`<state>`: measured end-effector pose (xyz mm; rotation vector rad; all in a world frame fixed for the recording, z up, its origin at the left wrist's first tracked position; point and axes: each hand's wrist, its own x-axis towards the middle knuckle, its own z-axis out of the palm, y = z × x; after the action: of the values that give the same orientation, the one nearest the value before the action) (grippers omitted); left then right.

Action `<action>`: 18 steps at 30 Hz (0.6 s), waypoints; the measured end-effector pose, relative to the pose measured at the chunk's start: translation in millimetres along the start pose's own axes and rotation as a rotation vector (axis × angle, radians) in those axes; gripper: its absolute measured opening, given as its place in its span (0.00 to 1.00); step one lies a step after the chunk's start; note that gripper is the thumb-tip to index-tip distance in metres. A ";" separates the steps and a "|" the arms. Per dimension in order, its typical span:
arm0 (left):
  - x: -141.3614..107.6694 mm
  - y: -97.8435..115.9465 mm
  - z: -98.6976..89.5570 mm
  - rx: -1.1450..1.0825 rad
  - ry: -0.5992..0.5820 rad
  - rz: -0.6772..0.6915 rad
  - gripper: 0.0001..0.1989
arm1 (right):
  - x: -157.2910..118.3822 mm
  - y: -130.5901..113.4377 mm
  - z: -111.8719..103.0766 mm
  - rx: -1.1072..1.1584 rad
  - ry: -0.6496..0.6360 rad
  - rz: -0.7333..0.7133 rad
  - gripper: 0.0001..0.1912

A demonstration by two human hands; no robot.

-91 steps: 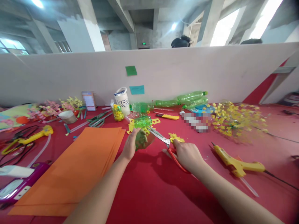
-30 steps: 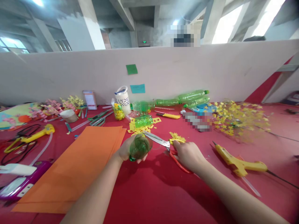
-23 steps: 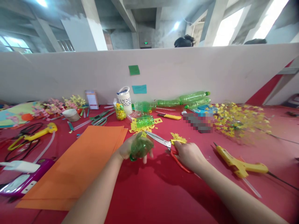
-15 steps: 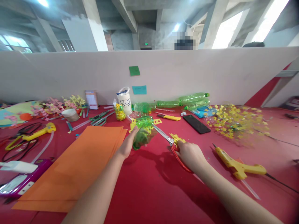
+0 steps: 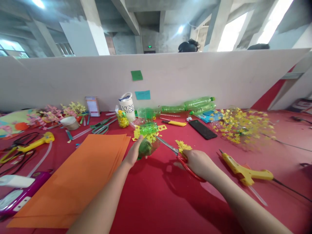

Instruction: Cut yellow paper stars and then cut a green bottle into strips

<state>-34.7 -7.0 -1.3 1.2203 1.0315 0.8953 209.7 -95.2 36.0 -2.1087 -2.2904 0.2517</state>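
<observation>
Green bottle piece (image 5: 145, 148), translucent, rounded and darker where the hand lies behind it, held over the red tabletop (image 5: 156, 198), on the near side of the yellow punched sheets (image 5: 162, 128); the left hand (image 5: 133, 152) clamps it, thumb along the left side, the other fingers largely hidden behind and beneath; its outline blurs toward the right, so the exact run of the edge cannot be told. The right hand (image 5: 198, 161) is closed on the red handles of the scissors (image 5: 173, 149); the steel blades point up and left, tips near the piece; whether they touch it cannot be told.

Handling, as judged: the piece is likely very light, thin-walled and springy, liable to dent under a hard pinch yet unlikely to shatter; the smooth plastic may slip or turn in the fingers, and any cut edge may be sharp; the best hold is probably low on the rounded body, well away from the blades. The scissors should be stiff and heavier, best held by the handle loops; yellow stars (image 5: 182, 145) lie just beyond the right hand.
</observation>
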 end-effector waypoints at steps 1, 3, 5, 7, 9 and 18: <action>1.0 -0.2 -3.3 0.017 -0.012 -0.011 0.34 | -0.9 -0.7 0.4 0.015 -0.027 -0.012 0.29; 2.7 -0.2 -10.0 0.067 -0.029 -0.030 0.34 | -1.8 -3.2 2.1 0.023 -0.051 -0.011 0.30; 3.8 0.4 -15.2 0.138 -0.029 -0.032 0.33 | -1.2 -5.0 3.7 0.009 -0.050 0.004 0.31; 3.7 1.5 -18.0 0.223 -0.017 -0.022 0.32 | 0.4 -4.3 4.2 0.008 -0.068 -0.015 0.31; 2.6 3.3 -18.9 0.322 -0.007 -0.009 0.32 | 2.3 -1.8 3.7 0.017 -0.111 -0.043 0.31; -4.4 15.9 -24.3 1.043 0.099 0.081 0.30 | 0.5 -11.2 -0.2 -0.152 -0.129 -0.143 0.24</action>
<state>-59.2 -1.7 14.0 2.0910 1.6184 0.4451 198.7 -95.5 37.6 -2.0363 -2.5984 0.2232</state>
